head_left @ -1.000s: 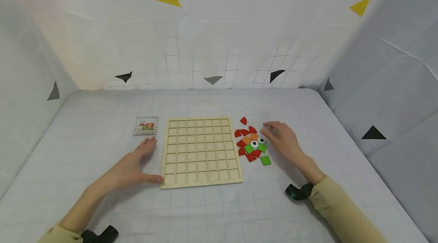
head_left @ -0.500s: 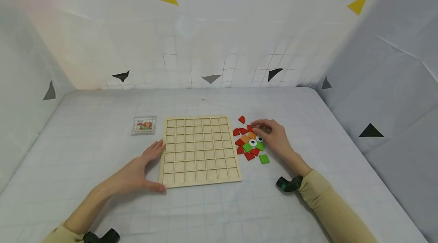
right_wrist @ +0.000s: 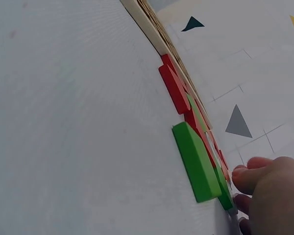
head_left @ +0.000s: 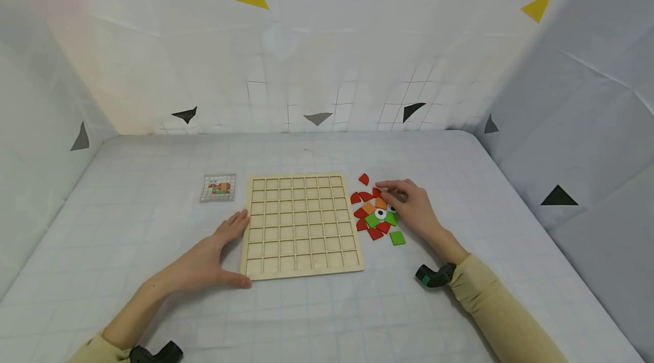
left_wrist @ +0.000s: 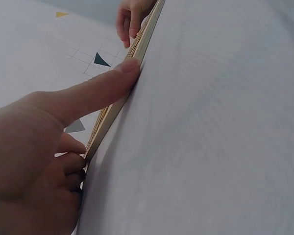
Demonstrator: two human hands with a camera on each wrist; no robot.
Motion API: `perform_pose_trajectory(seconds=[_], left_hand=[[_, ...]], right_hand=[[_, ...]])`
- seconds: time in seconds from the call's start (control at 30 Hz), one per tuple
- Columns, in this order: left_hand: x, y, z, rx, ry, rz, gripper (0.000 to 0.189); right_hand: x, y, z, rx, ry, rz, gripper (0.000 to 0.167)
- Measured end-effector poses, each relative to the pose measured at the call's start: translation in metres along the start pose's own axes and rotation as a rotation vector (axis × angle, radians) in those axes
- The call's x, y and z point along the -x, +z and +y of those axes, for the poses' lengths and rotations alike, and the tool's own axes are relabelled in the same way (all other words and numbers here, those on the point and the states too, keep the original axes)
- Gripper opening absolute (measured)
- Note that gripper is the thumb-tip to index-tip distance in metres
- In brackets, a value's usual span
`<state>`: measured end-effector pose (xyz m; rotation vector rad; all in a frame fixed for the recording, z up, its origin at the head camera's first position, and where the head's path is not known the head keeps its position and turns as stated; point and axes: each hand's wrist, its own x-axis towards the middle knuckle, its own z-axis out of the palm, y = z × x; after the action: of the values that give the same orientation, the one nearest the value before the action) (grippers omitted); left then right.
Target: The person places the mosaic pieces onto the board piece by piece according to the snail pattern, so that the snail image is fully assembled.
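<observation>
In the head view, a pale wooden grid board (head_left: 304,225) lies flat mid-table. My left hand (head_left: 212,258) is spread at its near left corner, fingers along the left edge and thumb at the front edge. The left wrist view shows the thumb (left_wrist: 105,90) laid against the board's side (left_wrist: 108,120). To the right of the board, my right hand (head_left: 411,207) pinches a red quarter-circle piece (head_left: 376,192) between thumb and index finger at the pile's far side. Red pieces (head_left: 375,234), orange pieces (head_left: 368,208), green pieces (head_left: 372,221) and white eye discs (head_left: 380,214) crowd beneath.
A small picture card (head_left: 218,187) with a coloured figure on a grid lies beyond the left hand. A loose red piece (head_left: 364,179) and a green square (head_left: 397,238) sit apart at the pile's ends. White sheeting walls (head_left: 357,39) enclose the table's back and sides.
My left hand has come from near the card to the board's left edge and corner. My right hand has moved left over the pile, its fingertips closing in on a red piece.
</observation>
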<state>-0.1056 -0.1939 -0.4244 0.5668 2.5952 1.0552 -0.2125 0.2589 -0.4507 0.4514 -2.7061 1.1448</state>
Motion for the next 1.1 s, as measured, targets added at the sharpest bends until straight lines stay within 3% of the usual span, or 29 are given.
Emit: perform_pose_trajectory(seconds=[0.67, 1.1], left_hand=[[0.0011, 0.0001, -0.0017, -0.003, 0.017, 0.003, 0.125], [0.0009, 0.0010, -0.0029, -0.011, 0.012, 0.004, 0.125]], right_hand=[[-0.0004, 0.0035, 0.0028, 0.113, -0.018, 0.108, 0.023], [-0.0003, 0.0027, 0.0011, 0.091, 0.011, 0.128, 0.023]])
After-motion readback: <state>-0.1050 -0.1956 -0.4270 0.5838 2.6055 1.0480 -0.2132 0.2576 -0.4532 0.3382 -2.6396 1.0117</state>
